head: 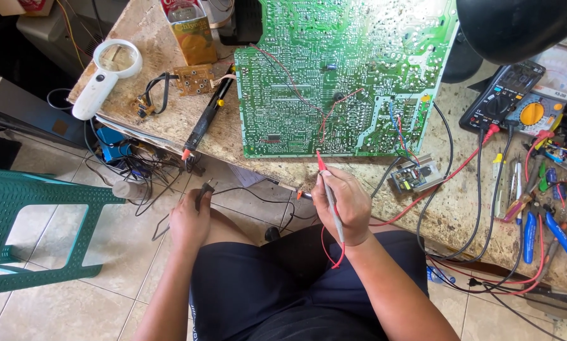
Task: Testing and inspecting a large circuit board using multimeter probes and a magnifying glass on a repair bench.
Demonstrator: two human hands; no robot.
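Red probe (329, 189) was pinched in the right hand (343, 205), tip touching the green circuit board's (340, 69) near edge on the workbench (460, 208). Left hand (188, 221) gripped the black probe (202, 194) down off the bench, so only one lead was on the board. Multimeter (501, 95) sat off right.

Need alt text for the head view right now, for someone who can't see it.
Seen from above, a seated person's right hand holds a red probe with its tip at the lower edge of a large green circuit board on a worn workbench. The left hand holds a black probe below the bench edge; a multimeter lies to the right.
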